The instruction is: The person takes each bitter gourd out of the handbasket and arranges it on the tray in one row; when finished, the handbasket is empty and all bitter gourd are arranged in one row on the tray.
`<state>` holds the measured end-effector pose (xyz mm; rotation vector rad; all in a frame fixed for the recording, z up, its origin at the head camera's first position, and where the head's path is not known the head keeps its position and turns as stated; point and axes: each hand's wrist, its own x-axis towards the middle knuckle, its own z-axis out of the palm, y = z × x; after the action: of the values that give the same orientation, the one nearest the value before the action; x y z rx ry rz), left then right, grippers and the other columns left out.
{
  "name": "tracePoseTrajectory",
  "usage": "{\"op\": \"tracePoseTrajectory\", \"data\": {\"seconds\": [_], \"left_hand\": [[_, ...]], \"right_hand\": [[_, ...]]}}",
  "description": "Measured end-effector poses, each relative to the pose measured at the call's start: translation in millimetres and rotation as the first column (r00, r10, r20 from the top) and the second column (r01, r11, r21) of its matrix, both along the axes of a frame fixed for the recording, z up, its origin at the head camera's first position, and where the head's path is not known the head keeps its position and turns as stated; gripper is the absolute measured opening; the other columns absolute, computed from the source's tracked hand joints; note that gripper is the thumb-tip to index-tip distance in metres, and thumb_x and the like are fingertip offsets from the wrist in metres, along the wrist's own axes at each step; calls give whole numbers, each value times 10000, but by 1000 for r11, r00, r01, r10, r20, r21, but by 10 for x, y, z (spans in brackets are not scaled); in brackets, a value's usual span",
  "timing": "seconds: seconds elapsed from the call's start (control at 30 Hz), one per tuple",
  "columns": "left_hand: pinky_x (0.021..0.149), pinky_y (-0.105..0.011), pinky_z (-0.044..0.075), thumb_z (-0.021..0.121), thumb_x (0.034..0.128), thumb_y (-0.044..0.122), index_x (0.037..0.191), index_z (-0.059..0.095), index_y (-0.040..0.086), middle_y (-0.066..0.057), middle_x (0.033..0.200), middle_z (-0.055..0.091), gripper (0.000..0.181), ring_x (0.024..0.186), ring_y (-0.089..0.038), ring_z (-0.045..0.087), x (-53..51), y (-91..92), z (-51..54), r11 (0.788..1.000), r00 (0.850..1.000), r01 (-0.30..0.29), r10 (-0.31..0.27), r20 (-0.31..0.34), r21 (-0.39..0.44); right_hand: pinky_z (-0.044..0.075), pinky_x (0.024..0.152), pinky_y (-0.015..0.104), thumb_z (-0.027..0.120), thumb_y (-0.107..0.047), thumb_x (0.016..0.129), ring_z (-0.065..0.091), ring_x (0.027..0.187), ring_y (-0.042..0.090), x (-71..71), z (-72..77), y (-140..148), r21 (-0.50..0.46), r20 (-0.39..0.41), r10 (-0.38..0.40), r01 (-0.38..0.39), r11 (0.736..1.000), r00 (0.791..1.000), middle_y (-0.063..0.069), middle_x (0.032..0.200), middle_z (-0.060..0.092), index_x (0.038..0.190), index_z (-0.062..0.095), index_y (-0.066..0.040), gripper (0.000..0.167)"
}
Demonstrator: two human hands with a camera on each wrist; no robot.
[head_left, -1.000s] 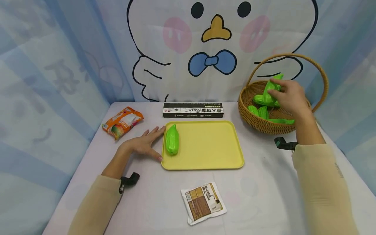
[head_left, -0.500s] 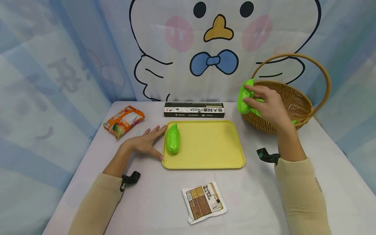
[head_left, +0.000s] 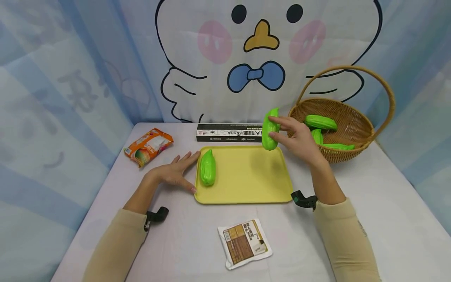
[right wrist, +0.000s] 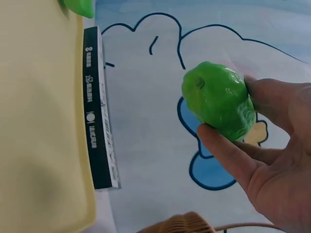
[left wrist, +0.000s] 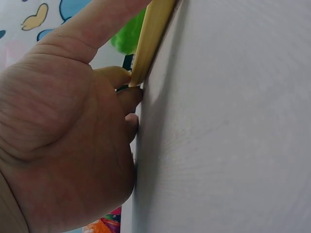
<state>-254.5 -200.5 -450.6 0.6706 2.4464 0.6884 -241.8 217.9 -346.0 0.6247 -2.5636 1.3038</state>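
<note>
Between thumb and fingers, the right hand (head_left: 299,141) pinches a green vegetable (head_left: 270,131) above the back right corner of the yellow tray (head_left: 246,176). The right wrist view shows that vegetable (right wrist: 218,99) end-on in the right hand (right wrist: 282,141). Another green vegetable (head_left: 208,168) lies upright along the tray's left side. With fingers spread, the left hand (head_left: 174,172) touches the tray's left edge; in the left wrist view the left hand (left wrist: 68,126) is against the tray rim (left wrist: 148,43). Several green vegetables (head_left: 320,122) lie in the wicker basket (head_left: 352,117).
Behind the tray stands a black and white pasta box (head_left: 229,133), partly hidden by the held vegetable. An orange snack packet (head_left: 148,147) lies at the back left, and a white and brown packet (head_left: 244,243) in front of the tray. The basket's tall handle (head_left: 389,94) arches up.
The right hand has lifted a vegetable out of the basket and carried it leftward to the tray's back right corner. The left hand has stayed at the tray's left edge.
</note>
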Motion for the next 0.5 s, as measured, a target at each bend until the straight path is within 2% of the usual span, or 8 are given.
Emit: {"op": "tracePoseTrajectory", "data": {"seconds": [0.07,0.2,0.3,0.5], "left_hand": [[1298,-569,-119,896,710,598,1690,-28,211,-54,1770,-42,1402,1627,-311,-124,8,0,7,1000,1000,0,0,2,3],[1296,-579,-117,897,717,584,1691,-26,209,-68,1771,-33,1393,1626,-326,-119,26,2,27,1000,1000,-1,1,-5,-1],[1298,-578,-111,894,725,580,1691,-28,216,-68,1771,-27,1385,1628,-326,-113,29,2,32,1000,1000,-1,1,-14,-4],[1298,-572,-116,898,718,579,1691,-21,212,-67,1771,-27,1388,1628,-321,-115,34,3,25,1000,1000,-4,4,-11,5]], "right_hand": [[514,1054,558,718,-130,989,592,1315,384,-4,-47,-54,-25,33,42,-42,999,999,134,1515,570,1490,589,-134,518],[519,1055,562,728,-159,986,551,1361,359,8,-125,-174,-65,106,93,-86,994,990,81,1541,542,1515,566,-182,554],[519,1048,551,737,-197,983,550,1350,343,4,-190,-256,-55,144,99,-92,994,985,64,1550,530,1515,567,-215,558],[520,1072,579,731,-236,989,578,1337,371,-43,-356,-403,-5,198,144,-146,989,970,88,1559,531,1515,567,-207,552]]}}
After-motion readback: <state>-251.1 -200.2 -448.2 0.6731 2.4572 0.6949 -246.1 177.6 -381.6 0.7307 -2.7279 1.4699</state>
